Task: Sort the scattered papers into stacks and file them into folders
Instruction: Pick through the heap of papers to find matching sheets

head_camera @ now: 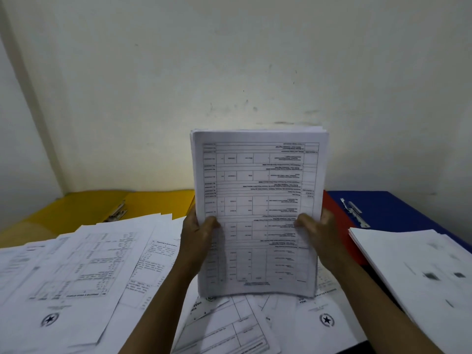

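Observation:
A thick stack of printed papers (259,190) stands upright on its lower edge in the middle of the desk, text upside down toward me. My left hand (198,236) grips its left edge, thumb across the front sheet. My right hand (316,233) grips the right edge the same way. Loose printed sheets (76,272) lie scattered over the left and front of the desk. An open yellow folder (84,208) with a metal clip lies at the back left. A red folder (339,226) and an open blue folder (398,208) lie at the back right.
A neat white paper stack (421,272) rests face down on the right, partly over the blue folder. More sheets with star emblems (327,320) lie under the upright stack. A pale wall (229,72) stands close behind the desk.

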